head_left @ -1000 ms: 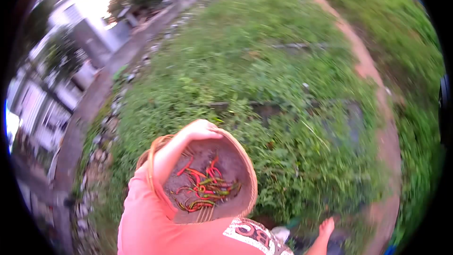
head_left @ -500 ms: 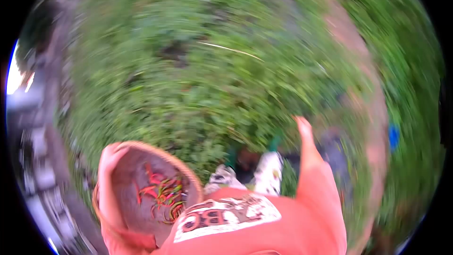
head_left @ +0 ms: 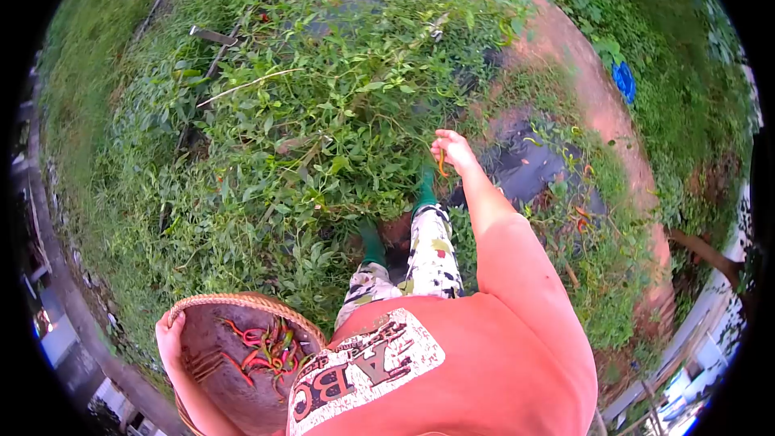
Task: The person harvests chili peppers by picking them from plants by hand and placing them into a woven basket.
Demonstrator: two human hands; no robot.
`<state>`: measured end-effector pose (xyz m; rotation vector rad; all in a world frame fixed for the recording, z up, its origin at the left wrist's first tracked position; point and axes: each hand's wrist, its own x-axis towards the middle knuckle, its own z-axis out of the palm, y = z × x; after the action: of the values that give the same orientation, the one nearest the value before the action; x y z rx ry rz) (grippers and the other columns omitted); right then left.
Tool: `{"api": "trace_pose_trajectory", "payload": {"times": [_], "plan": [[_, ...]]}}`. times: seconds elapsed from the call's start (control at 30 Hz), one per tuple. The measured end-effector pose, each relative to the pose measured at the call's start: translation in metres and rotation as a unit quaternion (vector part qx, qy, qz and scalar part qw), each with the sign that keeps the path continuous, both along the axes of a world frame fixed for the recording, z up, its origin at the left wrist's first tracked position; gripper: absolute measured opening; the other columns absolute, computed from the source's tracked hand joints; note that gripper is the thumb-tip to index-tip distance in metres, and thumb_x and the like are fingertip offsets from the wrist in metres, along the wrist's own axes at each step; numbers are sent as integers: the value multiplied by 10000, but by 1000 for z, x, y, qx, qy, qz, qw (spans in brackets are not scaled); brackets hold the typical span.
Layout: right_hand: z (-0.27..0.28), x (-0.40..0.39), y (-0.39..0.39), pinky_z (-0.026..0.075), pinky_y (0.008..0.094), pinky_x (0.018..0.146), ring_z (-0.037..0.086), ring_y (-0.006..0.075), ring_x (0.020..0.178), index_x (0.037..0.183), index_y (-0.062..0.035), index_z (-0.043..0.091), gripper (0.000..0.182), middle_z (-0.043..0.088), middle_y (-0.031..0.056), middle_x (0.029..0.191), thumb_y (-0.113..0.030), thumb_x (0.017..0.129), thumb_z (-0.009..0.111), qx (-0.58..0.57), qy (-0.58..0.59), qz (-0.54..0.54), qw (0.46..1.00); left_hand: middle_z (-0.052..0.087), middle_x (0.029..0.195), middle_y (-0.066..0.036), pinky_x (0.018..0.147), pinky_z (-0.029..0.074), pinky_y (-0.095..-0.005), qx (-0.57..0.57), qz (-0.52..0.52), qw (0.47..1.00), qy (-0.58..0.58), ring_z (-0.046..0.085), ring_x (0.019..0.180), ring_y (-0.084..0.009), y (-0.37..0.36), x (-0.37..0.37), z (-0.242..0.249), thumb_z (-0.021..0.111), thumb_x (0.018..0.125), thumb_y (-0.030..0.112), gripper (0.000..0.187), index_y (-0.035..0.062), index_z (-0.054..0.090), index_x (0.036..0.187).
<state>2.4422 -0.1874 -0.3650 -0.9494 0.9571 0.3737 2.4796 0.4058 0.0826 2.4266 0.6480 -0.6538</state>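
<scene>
My left hand [head_left: 170, 337] is wrapped over the braided rim of a round woven basket [head_left: 242, 300], tilted against my side at the lower left. Inside it lies a loose heap of red, orange and green chili peppers [head_left: 270, 347]. In front of me, my right hand [head_left: 454, 150] is closed at the fingertips, and an orange chili pepper [head_left: 442, 165] hangs from them. Leafy chili plants [head_left: 331, 137] spread just left of that hand.
Dark plastic sheeting [head_left: 529, 163] covers the soil right of my hand, with more chili peppers [head_left: 583, 214] on plants beyond it. A dirt path [head_left: 601, 97] curves along the right, beside a blue object [head_left: 623, 81]. A pale dry stalk [head_left: 246, 87] lies across the plants.
The view has steadied and turned. My right hand has moved forward and left, and an orange chili pepper now shows at its fingers. My left hand stays at the basket.
</scene>
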Motion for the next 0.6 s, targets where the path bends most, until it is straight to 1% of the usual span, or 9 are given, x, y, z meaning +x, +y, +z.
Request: {"api": "trace_pose_trajectory", "payload": {"times": [0.03,0.2,0.27,0.3,0.37,0.47,0.53,0.57,0.6], "plan": [[7,1,0,514,334,697,596,186,796,1169,-35,466,330,591,85,912,-51,841,498,12,28,-14,999,588,798,1,664,420,-228,3,-12,1000,0,502,702,-79,-3,5,3,578,813,167,235,-21,600,953],[28,-12,-16,520,367,741,601,216,805,1142,7,468,283,593,105,932,-57,867,482,87,90,34,991,596,829,-7,693,416,-228,-33,-21,999,3,506,742,-80,-35,21,24,573,817,168,246,-22,598,972],[45,-11,-26,514,394,780,600,244,843,1145,7,464,274,586,117,957,-52,877,455,144,60,-41,987,600,836,-6,710,410,-227,-14,-57,998,-11,505,756,-80,-41,31,28,568,822,169,251,-23,596,981],[54,-13,-28,500,420,822,595,274,889,1143,7,459,266,577,130,993,-52,885,439,183,0,-105,978,597,828,0,711,407,-225,-5,-64,998,-15,502,752,-79,-44,36,28,575,820,176,251,-24,600,971],[88,-10,-28,486,434,850,583,305,940,1107,1,472,233,570,149,1027,-52,881,447,225,-63,-174,957,595,825,3,707,406,-224,-2,-86,996,-20,501,749,-79,-60,47,32,579,818,174,246,-24,603,963],[190,6,-17,494,426,840,590,298,939,1044,-23,494,177,586,169,1001,-57,871,480,262,-196,-209,922,591,821,4,699,405,-223,-20,-95,995,-28,499,745,-79,-106,65,48,588,813,171,238,-23,609,950],[276,16,-4,493,411,835,594,295,931,1021,-53,504,171,605,168,949,-86,855,527,323,-329,-201,864,569,817,22,682,398,-222,-37,-134,990,-24,476,738,-67,-153,77,63,577,819,178,225,-16,608,928],[323,17,9,494,386,814,597,290,925,1010,-66,515,156,615,167,917,-80,856,528,319,-396,-166,845,591,807,-6,690,408,-232,-67,-144,987,-30,498,732,-86,-161,82,68,583,815,178,240,-24,606,942],[370,12,22,497,351,783,609,264,898,984,-46,518,123,626,154,911,-75,864,516,348,-411,-129,832,592,811,-12,693,410,-234,-81,-160,983,-48,502,736,-90,-167,83,70,582,817,182,245,-26,603,946]]}}
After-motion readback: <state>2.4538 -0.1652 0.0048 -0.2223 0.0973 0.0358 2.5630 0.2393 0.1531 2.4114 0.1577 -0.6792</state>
